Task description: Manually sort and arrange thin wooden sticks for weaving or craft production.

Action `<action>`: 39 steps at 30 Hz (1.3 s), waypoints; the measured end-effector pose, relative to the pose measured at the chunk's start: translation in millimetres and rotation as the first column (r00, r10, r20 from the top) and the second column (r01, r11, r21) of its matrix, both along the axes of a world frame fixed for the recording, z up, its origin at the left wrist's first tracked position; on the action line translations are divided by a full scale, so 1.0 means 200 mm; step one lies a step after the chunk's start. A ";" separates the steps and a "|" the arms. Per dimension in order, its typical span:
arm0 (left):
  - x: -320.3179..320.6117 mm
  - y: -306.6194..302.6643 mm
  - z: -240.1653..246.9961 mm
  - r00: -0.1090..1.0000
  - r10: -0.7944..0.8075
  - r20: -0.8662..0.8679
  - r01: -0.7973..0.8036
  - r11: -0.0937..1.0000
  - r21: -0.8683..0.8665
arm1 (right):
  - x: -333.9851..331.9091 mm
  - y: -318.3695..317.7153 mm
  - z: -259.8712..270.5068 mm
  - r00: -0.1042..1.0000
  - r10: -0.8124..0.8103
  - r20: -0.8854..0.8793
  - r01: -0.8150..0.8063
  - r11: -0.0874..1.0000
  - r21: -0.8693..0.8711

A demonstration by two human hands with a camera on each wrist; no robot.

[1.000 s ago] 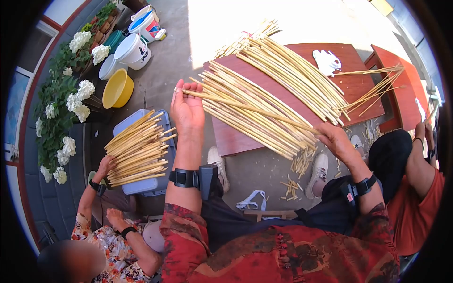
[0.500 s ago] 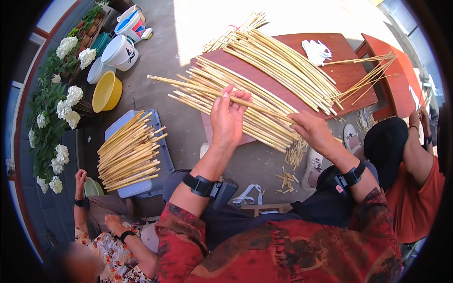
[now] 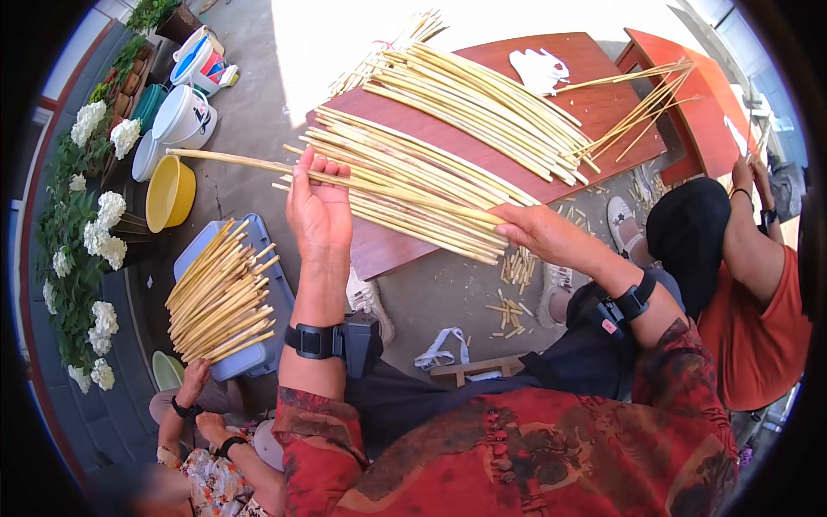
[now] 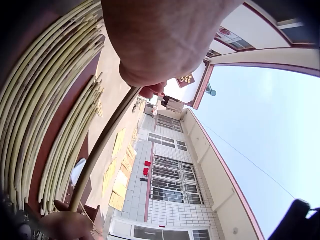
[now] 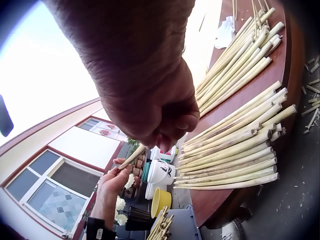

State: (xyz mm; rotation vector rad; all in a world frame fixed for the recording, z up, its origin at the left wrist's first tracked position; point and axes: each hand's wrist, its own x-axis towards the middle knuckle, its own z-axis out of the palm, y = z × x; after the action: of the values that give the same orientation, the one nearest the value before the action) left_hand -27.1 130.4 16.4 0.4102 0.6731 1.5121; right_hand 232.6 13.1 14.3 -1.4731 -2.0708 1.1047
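Observation:
One long, pale yellow stalk (image 3: 396, 190) stretches between my two hands, above a spread of similar stalks. My left hand (image 3: 322, 215), palm up, holds it with curled fingers partway along; its far tip juts out well past that hand toward the yellow basin. At the near end my right hand (image 3: 547, 234) pinches the stalk between thumb and fingers. In the right wrist view the right hand hides much of the held stalk, while the left hand (image 5: 110, 190) shows beyond it. Under the stalk, the nearer pile of stalks (image 5: 230, 150) lies on the reddish-brown board (image 5: 210, 200).
A second stalk pile (image 3: 482, 108) and white gloves (image 3: 539, 71) lie farther back on the board. At left, a bundle of shorter stalks (image 3: 220, 297) rests on a blue-grey bin (image 3: 280, 302) beside a seated person. Cut pieces (image 3: 510, 317) litter the floor. Another person sits at right.
My left hand went from near the stalk's far tip in toward my right hand, then outward again. More stalk now projects past it. The person at left has shifted a hand along the short bundle.

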 end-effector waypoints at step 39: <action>0.29 -0.17 -0.01 0.964 -0.265 -0.016 0.265 0.964 0.002 | -0.17 -0.04 -0.04 0.975 -0.190 -0.119 0.210 0.958 0.195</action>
State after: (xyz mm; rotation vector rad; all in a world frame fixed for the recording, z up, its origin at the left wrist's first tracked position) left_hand 30.3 96.0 14.1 0.4949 0.6017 1.2572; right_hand 197.6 5.2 6.8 -1.4571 -1.8586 0.8395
